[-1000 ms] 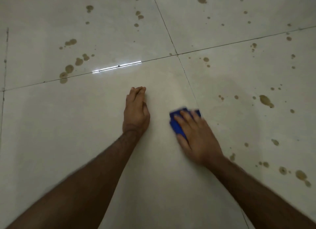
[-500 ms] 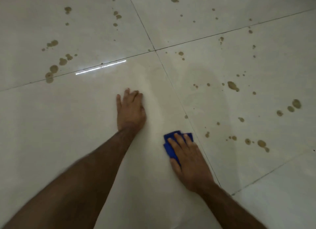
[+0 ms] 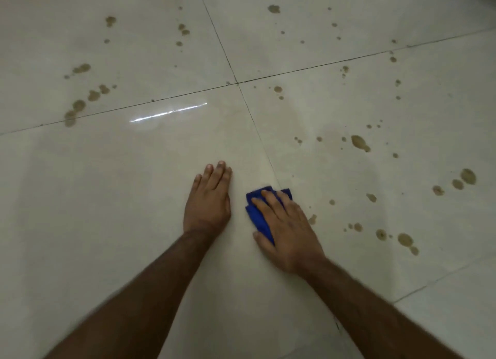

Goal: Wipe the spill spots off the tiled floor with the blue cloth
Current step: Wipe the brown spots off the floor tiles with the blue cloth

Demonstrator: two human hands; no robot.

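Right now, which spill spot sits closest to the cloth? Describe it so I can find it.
Start at the blue cloth under the right hand. Just right of that hand's knuckles lies a small brown spot. It sits alone, nearer the hand than the spots farther right.

Both bare forearms enter from the lower frame edge and converge toward centre, the left hand (image 3: pixel 208 197) lying flat with fingers straight and together, the right hand (image 3: pixel 288 228) lying palm-down just beside it, fingers extended.
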